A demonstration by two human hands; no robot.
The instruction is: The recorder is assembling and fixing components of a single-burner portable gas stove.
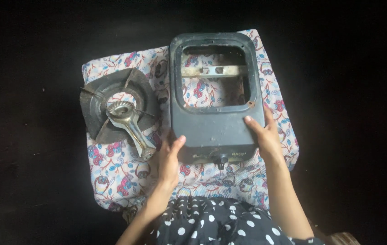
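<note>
Both hands on the grey single-burner stove body point(216, 129), lying on a floral cloth point(121, 168); left hand point(170, 159) flat against its near-left corner, right hand point(262, 136) gripping the near-right edge, thumb on top; burner opening empty. Step judged: settling or turning the shell. Next likely needs the burner pipe point(130, 124), resting on the dark pan support point(111, 104) to the left.

Small pale label point(238, 154) on stove front point(216, 153), rt of knob point(221, 159).
</note>
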